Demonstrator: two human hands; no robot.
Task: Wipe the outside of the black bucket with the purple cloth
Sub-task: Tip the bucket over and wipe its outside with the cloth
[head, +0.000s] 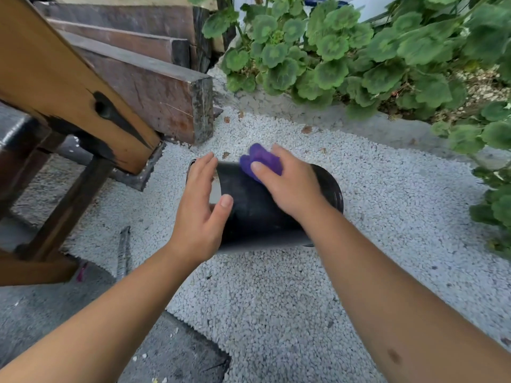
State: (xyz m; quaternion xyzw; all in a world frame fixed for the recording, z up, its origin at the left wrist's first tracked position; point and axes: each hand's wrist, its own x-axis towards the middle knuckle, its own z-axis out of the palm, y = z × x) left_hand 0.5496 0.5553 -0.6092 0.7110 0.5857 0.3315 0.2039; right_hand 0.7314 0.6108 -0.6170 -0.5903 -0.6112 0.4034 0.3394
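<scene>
Black bucket [257,214] on its side (inside hidden) | right hand [290,186] – grip clenching purple cloth [261,160] | left hand [200,214] – grip released

Both bare forearms are stretched forward from the lower corners of the view. The left hand [197,205] is held with the palm turned inward, the fingers straight and kept together, the thumb spread apart. The right hand [290,186] is turned palm down, its fingers curled and closed in a grasp.
</scene>
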